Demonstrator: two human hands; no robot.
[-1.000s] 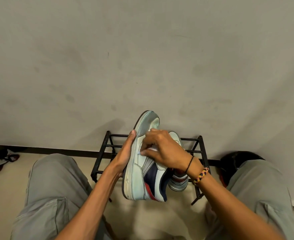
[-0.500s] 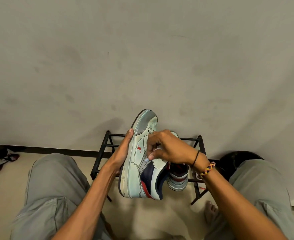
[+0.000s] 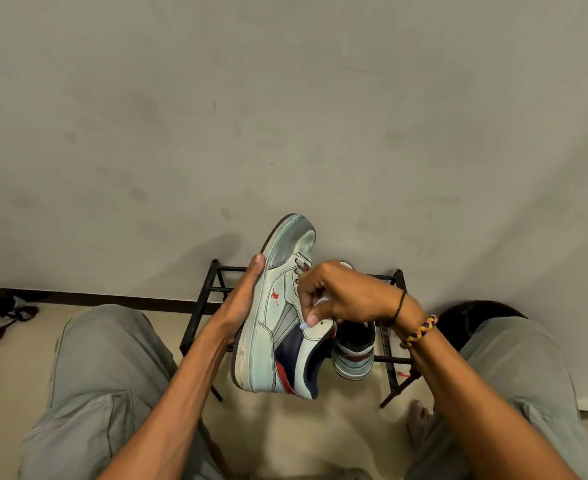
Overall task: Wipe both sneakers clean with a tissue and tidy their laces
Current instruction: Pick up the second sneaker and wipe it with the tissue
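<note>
- Left hand (image 3: 247, 299) lies flat, fingers straight, against the rubber sole of a scuffed pale-grey leather sneaker with navy and red panels (image 3: 275, 327), raised toe-up.
- Right hand (image 3: 348, 296) pinches a crumpled white tissue (image 3: 322, 301), mostly hidden, beside its eyelets.
- Matching second sneaker (image 3: 353, 355), half covered, sits on a black metal-bar rack (image 3: 216, 289).

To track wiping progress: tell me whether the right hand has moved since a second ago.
Yes. The right hand has shifted slightly right, toward the right post of the black shoe rack, and its thumb is now lower on the held sneaker.
</note>
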